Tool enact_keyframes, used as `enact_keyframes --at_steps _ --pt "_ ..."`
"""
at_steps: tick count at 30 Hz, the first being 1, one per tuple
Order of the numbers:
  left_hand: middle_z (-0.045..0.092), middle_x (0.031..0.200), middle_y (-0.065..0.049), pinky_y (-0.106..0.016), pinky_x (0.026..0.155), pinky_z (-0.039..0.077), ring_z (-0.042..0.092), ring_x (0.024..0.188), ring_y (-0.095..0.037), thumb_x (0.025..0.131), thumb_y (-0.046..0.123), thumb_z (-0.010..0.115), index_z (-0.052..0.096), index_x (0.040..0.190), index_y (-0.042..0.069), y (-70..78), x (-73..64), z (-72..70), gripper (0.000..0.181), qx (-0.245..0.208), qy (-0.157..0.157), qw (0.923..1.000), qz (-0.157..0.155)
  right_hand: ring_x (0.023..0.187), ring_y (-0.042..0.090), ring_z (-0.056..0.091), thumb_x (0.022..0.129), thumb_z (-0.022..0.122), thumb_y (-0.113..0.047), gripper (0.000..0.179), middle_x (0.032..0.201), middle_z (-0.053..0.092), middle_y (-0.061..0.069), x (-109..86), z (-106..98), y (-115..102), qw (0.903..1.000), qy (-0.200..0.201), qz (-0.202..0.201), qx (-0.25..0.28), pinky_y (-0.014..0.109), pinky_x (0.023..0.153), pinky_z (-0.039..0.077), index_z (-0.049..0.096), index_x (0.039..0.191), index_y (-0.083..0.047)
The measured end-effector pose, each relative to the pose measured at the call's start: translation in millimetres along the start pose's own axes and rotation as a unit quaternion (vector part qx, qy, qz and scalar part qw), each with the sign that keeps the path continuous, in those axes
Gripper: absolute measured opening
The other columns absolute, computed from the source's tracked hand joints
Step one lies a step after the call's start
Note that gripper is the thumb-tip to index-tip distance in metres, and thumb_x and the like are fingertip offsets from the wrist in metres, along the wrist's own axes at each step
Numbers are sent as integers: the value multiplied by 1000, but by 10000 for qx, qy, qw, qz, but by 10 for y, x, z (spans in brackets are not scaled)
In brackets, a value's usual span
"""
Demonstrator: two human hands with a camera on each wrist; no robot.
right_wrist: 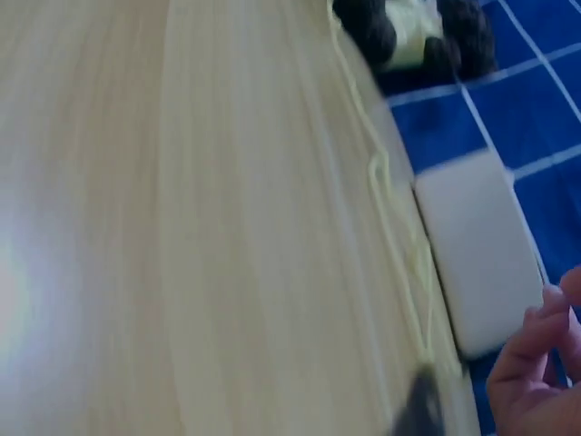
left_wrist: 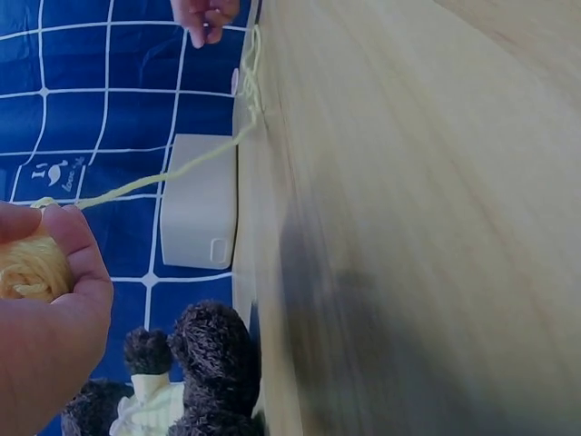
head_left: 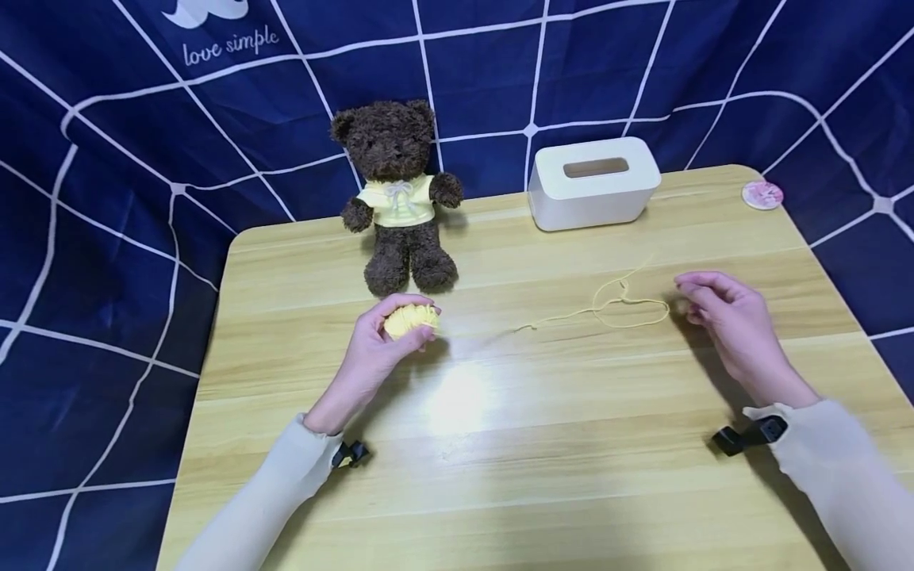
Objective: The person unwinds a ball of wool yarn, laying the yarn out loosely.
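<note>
While left hand [head_left: 373,339] grips yarn ball [head_left: 409,319] | right hand [head_left: 734,325] hangs loosely curled

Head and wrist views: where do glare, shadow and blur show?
Head: glare on the table near the left hand, shadow beside the right hand; left wrist: soft-edged shadow on the table; right wrist: glare at the left edge, blurred yarn, and a dark shape at bottom too blurred to identify.
</note>
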State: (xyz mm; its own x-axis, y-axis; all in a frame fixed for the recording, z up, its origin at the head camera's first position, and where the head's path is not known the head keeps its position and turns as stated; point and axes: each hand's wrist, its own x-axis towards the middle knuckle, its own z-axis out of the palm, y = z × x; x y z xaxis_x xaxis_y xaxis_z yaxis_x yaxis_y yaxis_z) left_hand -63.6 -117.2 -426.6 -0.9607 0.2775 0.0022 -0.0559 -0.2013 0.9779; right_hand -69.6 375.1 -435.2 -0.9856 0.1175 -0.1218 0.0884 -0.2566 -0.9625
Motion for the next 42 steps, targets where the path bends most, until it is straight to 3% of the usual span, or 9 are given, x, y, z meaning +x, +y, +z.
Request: enact_keyframes --at_steps 3,6,12,17,23,27,33,36,42 --pt "65 131 -20 -31 81 67 71 94 -23 94 -6 77 67 135 -5 11 -3 5 43 0 -10 10000 -6 78 10 65 107 66 4 16 105 76 3 -11 224 29 9987 -499 124 48 18 67 59 78 115 -2" --pt "65 131 -21 -31 80 67 72 93 -23 94 -5 77 67 136 -5 22 -10 2 42 3 -5 10000 -17 80 12 63 108 67 0 17 103 73 4 -22 477 74 9944 -916 259 -452 21 71 60 76 121 -3" --pt "65 132 -21 -31 80 67 71 93 -23 94 -5 77 66 136 -6 18 7 17 43 -2 -60 10000 18 91 18 65 110 67 -11 32 125 65 18 -58 1012 221 9704 -1752 625 -1541 29 84 63 68 141 -5" --pt "64 129 -22 -31 80 68 71 91 -23 93 -6 76 66 136 -6 17 14 31 44 -16 -60 10000 -5 99 27 69 109 66 -8 40 149 57 25 -66 1384 398 9514 -2524 892 -1519 39 92 65 62 149 -3" --pt "66 128 -21 -31 79 67 71 92 -23 93 -7 76 67 135 -6 35 29 48 43 13 -40 10000 6 102 28 70 110 66 -12 46 154 57 21 -91 1646 529 9265 -3322 1107 -1377 40 95 64 57 154 -3" --pt "66 128 -20 -31 79 67 71 92 -23 93 -8 76 67 134 -6 51 28 58 42 32 -49 10000 18 104 29 71 110 66 -11 46 144 63 24 -110 1727 553 9154 -3547 1232 -1451 38 94 64 56 153 1" --pt "67 128 -20 -34 79 68 71 92 -23 95 -6 77 68 134 -6 52 23 49 41 34 -67 10000 34 88 25 69 108 72 -18 30 106 70 29 -140 1672 525 9255 -3149 968 -1867 33 79 64 71 127 5" --pt "67 126 -20 -36 80 68 72 90 -24 95 -6 78 68 136 -5 57 15 41 42 46 -103 9999 20 85 26 66 108 71 -20 29 101 69 29 -155 1572 455 9355 -2850 717 -1959 32 74 61 72 122 5" --pt "66 128 -20 -38 82 68 73 87 -24 96 -4 78 68 139 -1 39 -1 -6 44 157 -118 9998 -32 83 26 66 108 71 -18 20 97 70 22 -174 1363 204 9511 -2195 222 -2161 33 76 62 75 117 -1"
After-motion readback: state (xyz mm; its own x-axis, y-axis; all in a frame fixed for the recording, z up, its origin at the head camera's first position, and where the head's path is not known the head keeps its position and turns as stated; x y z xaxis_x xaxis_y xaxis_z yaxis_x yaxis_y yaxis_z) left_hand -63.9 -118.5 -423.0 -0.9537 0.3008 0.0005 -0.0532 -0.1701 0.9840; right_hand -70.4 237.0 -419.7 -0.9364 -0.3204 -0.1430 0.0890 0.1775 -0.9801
